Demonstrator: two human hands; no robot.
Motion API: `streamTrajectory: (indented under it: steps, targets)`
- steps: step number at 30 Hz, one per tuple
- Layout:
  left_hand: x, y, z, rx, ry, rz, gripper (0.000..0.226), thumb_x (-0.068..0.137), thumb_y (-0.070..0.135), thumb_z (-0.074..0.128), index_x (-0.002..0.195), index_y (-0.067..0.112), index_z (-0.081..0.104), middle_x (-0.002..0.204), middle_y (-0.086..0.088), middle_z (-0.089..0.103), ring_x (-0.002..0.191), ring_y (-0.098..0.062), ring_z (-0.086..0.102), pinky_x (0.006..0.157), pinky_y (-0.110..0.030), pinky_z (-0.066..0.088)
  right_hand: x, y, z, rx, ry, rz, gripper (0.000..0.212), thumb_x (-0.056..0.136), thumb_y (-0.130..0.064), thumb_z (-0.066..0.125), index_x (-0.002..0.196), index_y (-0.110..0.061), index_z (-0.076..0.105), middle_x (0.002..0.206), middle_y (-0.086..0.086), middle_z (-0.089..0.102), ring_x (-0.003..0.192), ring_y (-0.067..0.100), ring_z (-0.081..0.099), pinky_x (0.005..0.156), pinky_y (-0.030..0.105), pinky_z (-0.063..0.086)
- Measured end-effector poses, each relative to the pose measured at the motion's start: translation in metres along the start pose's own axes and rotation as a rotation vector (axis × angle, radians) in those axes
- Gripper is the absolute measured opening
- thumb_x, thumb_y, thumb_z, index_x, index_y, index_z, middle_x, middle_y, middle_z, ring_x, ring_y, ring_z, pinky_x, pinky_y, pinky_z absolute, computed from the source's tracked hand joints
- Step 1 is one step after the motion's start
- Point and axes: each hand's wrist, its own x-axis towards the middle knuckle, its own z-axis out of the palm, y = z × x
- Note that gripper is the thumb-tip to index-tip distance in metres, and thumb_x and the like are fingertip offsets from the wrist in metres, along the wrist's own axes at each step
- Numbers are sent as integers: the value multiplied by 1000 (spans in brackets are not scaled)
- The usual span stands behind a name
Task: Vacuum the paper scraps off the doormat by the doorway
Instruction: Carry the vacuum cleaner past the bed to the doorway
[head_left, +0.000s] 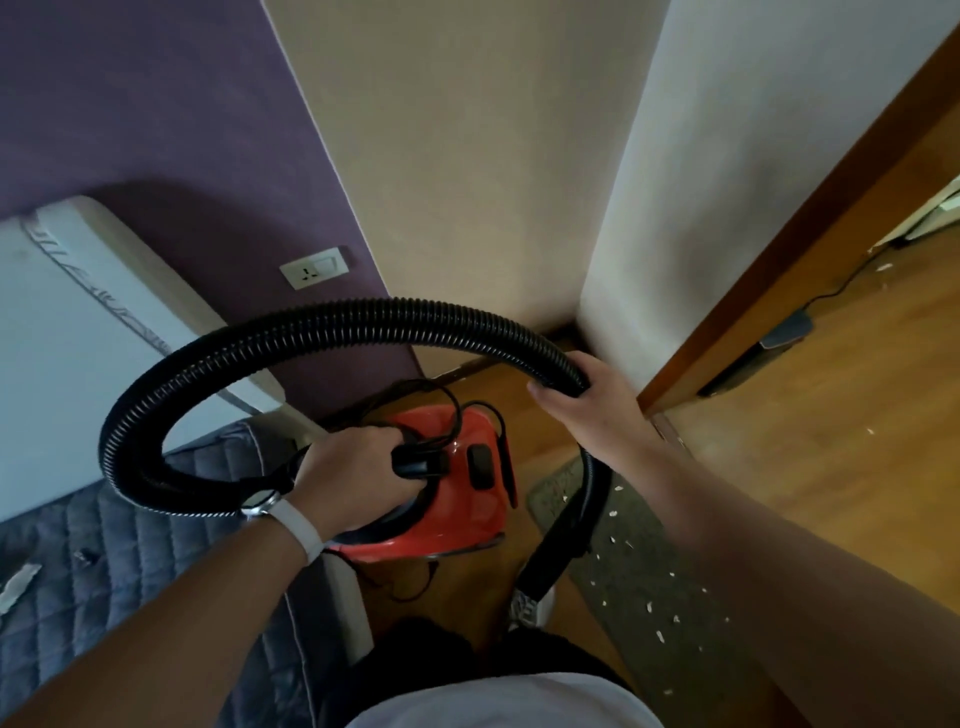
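A red canister vacuum (467, 514) hangs above the wooden floor, my left hand (353, 478) gripping its black top handle. Its ribbed black hose (291, 332) arcs up and over to my right hand (587, 400), which holds the hose near its end. Below that hand the black tube and nozzle (550, 556) slant down to the floor. The grey doormat (639, 587) lies under my right forearm by the doorway, with several white paper scraps (649, 605) scattered on it.
A bed with a grey quilt (119, 561) and white headboard (78, 322) fills the left. A wall socket (314, 267) sits on the purple wall. The wooden door frame (800, 228) stands right, with more scraps and a cable on the floor beyond it. My foot (530, 608) stands by the nozzle.
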Motion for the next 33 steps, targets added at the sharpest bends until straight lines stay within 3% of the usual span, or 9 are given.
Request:
streamTrajectory:
  steps: [7,12,16,19,23,25,29,33]
  targets:
    - [84,-13,22,22,-134,128,28,79,55,67,73,33,52,67,12,54,67,-14,56,53,-29,34,45,21,2,-3,60,137,20,87,-35,76,101,-35,63,70,-8,60,53,-2,54,51,15,44]
    - [138,-22,64,61,-220,239,28,80,52,65,77,26,58,72,6,61,71,-20,62,59,-32,45,65,44,12,40,197,213,22,85,-28,79,88,-39,60,57,-12,57,45,-1,49,44,16,38]
    - [176,-36,117,88,-230,283,27,83,48,62,82,22,57,78,4,62,75,-24,62,60,-33,38,92,78,33,31,191,237,22,86,-28,78,86,-39,59,62,-9,56,51,7,52,46,20,41]
    - [208,-49,167,72,-226,290,26,83,49,61,78,24,53,76,6,57,72,-23,58,59,-32,33,117,119,56,41,206,238,19,84,-30,79,86,-38,62,67,-1,57,54,10,53,52,27,42]
    - [254,-63,235,96,-232,262,26,83,51,59,76,29,49,72,10,51,67,-18,48,57,-32,32,147,189,87,47,199,264,13,86,-32,77,89,-30,65,68,6,59,54,14,54,50,23,43]
    - [273,-68,271,112,-238,264,29,84,49,59,71,30,42,69,11,47,65,-16,47,54,-32,29,158,224,101,40,250,244,12,86,-31,76,89,-27,66,74,16,64,62,28,60,53,32,49]
    - [310,-76,341,153,-238,303,25,85,46,60,76,27,47,76,10,51,70,-17,50,58,-32,34,177,291,127,60,312,210,13,85,-32,77,87,-32,64,85,16,69,74,31,67,63,43,55]
    - [345,-83,401,247,-226,391,21,81,42,61,76,26,50,77,7,57,72,-18,54,58,-32,36,201,354,143,67,330,191,14,85,-33,77,84,-30,63,70,4,62,60,19,60,57,28,49]
